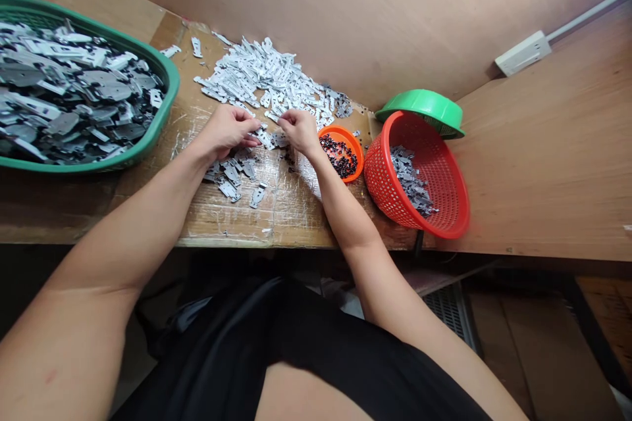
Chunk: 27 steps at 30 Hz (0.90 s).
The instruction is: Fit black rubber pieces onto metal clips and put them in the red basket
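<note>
Step in hand, we judge: working a stamped metal plate (265, 137), pinched by our left hand (231, 129) between near and far edges of the cardboard-covered table (247, 227); right hand (299, 131) pinching too, on what we cannot tell. Next move likely needs steady hold. Plywood wall (370, 20) backs the surface's far edge.

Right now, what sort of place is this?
Likely a workshop bench for handling small metal parts: flat metal pieces piled loose on a cardboard-covered worktop, a dark-green basket heaped with more metal, and an orange dish of small dark pieces.
</note>
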Motion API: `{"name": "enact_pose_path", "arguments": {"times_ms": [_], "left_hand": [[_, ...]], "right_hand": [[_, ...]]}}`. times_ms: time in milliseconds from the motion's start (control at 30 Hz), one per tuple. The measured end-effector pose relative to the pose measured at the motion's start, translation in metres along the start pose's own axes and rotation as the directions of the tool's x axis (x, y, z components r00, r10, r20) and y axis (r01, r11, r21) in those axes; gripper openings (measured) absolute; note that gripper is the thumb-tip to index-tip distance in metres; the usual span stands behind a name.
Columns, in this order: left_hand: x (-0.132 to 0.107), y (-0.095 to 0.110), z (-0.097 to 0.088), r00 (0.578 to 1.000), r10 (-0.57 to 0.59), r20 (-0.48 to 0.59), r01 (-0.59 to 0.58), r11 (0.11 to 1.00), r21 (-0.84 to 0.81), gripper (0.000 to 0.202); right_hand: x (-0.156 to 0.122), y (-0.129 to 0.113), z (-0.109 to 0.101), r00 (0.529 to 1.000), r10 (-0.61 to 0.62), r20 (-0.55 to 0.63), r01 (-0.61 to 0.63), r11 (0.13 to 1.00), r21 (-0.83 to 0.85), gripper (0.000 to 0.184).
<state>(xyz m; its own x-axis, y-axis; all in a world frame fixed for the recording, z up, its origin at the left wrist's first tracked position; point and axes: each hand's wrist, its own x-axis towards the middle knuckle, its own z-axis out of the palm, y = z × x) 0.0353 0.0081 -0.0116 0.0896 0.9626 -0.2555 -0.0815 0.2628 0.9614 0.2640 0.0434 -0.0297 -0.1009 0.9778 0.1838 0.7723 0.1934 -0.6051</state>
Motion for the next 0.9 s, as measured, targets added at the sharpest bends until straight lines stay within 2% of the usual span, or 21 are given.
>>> {"name": "enact_pose_path", "arguments": {"times_ms": [67, 133, 233, 300, 433, 500, 600, 667, 733, 767, 833, 900], "left_hand": [[0.003, 0.002, -0.004, 0.999, 0.002, -0.036, -0.002, 1.000, -0.011, 0.036], [0.004, 0.005, -0.007, 0.999, 0.003, -0.050, -0.004, 1.000, -0.009, 0.036], [0.002, 0.008, -0.009, 0.999, 0.009, -0.051, -0.010, 1.000, -0.007, 0.035], [0.000, 0.010, -0.009, 0.999, 0.009, -0.051, -0.010, 1.000, -0.012, 0.036], [0.001, 0.010, -0.010, 0.997, 0.007, -0.075, -0.009, 1.000, -0.028, 0.037], [0.002, 0.009, -0.010, 0.996, 0.001, -0.087, -0.004, 0.999, -0.032, 0.037], [0.004, 0.008, -0.010, 0.995, 0.008, -0.095, -0.010, 1.000, -0.025, 0.035], [0.005, 0.007, -0.010, 0.994, 0.023, -0.106, -0.026, 0.999, -0.028, 0.034], [0.006, 0.006, -0.009, 0.993, 0.033, -0.113, -0.037, 0.999, -0.031, 0.033], [0.006, 0.005, -0.009, 0.993, 0.035, -0.114, -0.038, 0.999, -0.031, 0.032], [0.006, 0.003, -0.008, 0.993, 0.032, -0.112, -0.035, 0.999, -0.026, 0.031], [0.006, 0.003, -0.008, 0.994, 0.029, -0.108, -0.031, 0.999, -0.020, 0.030]], "right_hand": [[0.026, -0.002, 0.005, 0.992, -0.099, 0.075, 0.114, 0.968, -0.223, 0.019], [0.049, -0.009, 0.014, 0.975, -0.136, 0.175, 0.190, 0.919, -0.346, 0.019], [0.072, -0.022, 0.021, 0.946, -0.097, 0.310, 0.233, 0.868, -0.438, 0.018], [0.078, -0.029, 0.017, 0.937, -0.062, 0.343, 0.231, 0.847, -0.478, 0.019], [0.065, -0.029, -0.010, 0.960, -0.082, 0.268, 0.194, 0.885, -0.424, 0.021], [0.049, -0.018, -0.028, 0.972, -0.081, 0.222, 0.157, 0.923, -0.352, 0.023], [0.019, 0.005, -0.053, 0.984, -0.003, 0.180, 0.063, 0.942, -0.328, 0.035], [0.000, 0.016, -0.063, 0.975, 0.068, 0.211, -0.017, 0.973, -0.232, 0.048], [-0.020, 0.015, -0.067, 0.967, 0.116, 0.228, -0.122, 0.992, 0.012, 0.054], [-0.029, 0.010, -0.066, 0.965, 0.137, 0.225, -0.178, 0.969, 0.174, 0.052], [-0.047, -0.009, -0.058, 0.956, 0.195, 0.220, -0.280, 0.832, 0.479, 0.044], [-0.061, -0.031, -0.046, 0.939, 0.247, 0.240, -0.344, 0.691, 0.636, 0.043]]}}
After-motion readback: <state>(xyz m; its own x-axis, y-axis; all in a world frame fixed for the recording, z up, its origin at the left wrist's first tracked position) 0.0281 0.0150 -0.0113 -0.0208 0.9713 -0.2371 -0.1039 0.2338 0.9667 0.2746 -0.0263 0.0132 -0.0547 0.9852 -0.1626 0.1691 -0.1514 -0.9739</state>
